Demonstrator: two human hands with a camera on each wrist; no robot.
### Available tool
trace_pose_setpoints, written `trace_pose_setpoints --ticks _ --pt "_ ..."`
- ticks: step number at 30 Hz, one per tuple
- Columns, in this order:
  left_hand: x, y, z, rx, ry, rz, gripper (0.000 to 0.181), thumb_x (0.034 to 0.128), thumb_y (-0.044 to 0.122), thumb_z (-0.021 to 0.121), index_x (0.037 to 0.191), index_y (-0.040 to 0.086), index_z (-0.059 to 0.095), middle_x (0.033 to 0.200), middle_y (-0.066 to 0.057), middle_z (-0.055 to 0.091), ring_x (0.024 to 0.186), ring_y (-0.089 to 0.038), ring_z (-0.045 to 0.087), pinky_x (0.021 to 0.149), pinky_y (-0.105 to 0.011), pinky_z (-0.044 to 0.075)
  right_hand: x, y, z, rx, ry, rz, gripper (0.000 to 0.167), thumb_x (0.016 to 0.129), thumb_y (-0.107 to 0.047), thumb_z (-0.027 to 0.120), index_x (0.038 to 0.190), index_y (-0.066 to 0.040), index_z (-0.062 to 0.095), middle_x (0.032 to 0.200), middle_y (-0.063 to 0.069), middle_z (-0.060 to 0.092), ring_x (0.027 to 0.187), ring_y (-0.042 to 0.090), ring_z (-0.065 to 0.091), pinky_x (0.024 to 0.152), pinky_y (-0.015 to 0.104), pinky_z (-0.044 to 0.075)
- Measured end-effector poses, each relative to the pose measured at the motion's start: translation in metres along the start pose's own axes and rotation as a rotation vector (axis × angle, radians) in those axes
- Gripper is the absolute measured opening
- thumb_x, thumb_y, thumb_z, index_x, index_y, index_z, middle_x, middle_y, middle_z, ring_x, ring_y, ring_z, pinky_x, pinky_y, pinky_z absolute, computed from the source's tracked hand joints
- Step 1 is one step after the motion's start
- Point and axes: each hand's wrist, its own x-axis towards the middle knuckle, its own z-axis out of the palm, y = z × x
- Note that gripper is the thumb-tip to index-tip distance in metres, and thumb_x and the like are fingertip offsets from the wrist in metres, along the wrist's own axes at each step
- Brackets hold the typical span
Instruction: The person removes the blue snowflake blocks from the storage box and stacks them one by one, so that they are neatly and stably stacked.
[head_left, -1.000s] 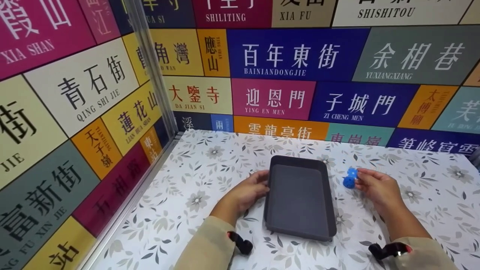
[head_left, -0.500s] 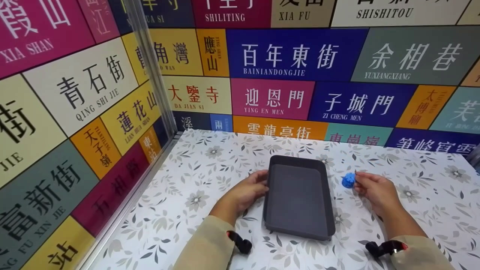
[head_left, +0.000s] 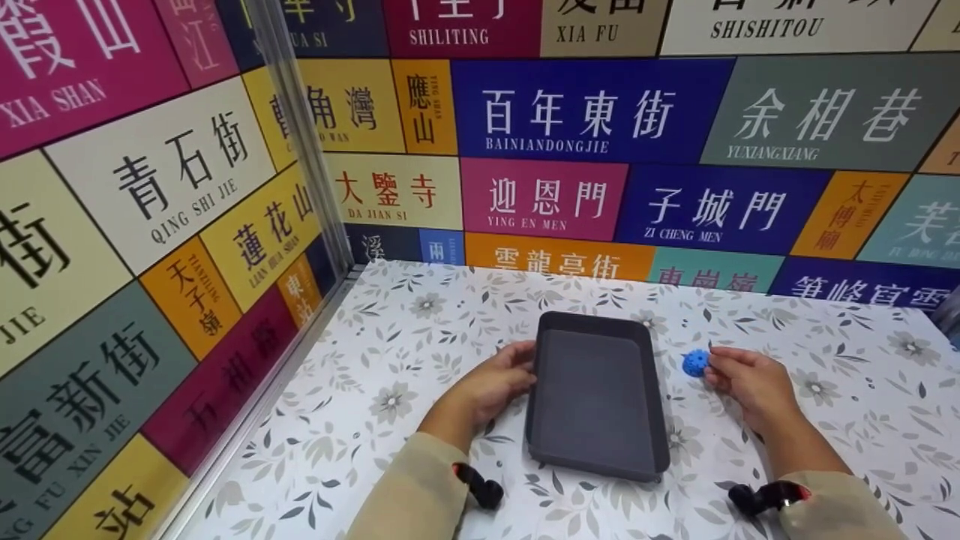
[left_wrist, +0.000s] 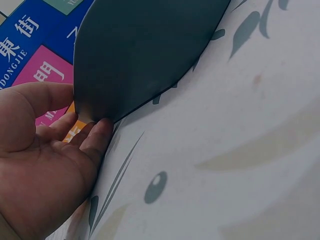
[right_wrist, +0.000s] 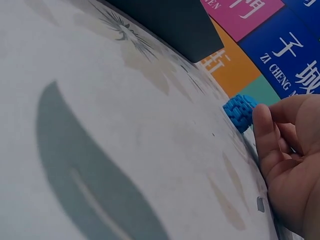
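Observation:
A dark grey rectangular baking tray (head_left: 600,405) lies on the patterned tabletop. My left hand (head_left: 491,386) is at its left side; in the left wrist view, thumb and fingertips touch the outer wall of the tray (left_wrist: 145,50). To the right of the tray, my right hand (head_left: 754,379) pinches a small blue knobbly rounded piece (head_left: 696,363) between thumb and fingers. The right wrist view shows the blue piece (right_wrist: 241,113) with a ridged, toothed surface, held by the fingertips. Whether it touches the table cannot be told.
The table (head_left: 390,465) has a white floral cover. Sign-covered panels stand behind it (head_left: 555,195) and along the left (head_left: 195,180), meeting at a metal corner post (head_left: 311,150). A black wrist camera (head_left: 761,499) sits on each sleeve.
One second ago a lighter blue part showed above a darker round one in my right fingers; now they appear as one rounded piece, turned slightly. The left hand and tray have stayed put.

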Motion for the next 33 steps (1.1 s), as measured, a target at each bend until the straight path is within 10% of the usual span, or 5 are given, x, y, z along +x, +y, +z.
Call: trace_pose_setpoints --ticks 33 --pt "0.0007 -0.0011 -0.0006 -0.007 -0.011 0.012 0.073 0.0880 -0.009 0.058 0.159 0.003 0.043 0.162 -0.018 0.049 0.140 -0.029 0.057 0.108 -0.036 0.049 0.0006 -0.0039 0.0014 -0.064 0.022 0.057 0.054 0.102 -0.021 0.073 0.150 -0.004 0.056 0.094 -0.013 0.075 0.084 0.005 0.074 0.081 0.021 0.063"
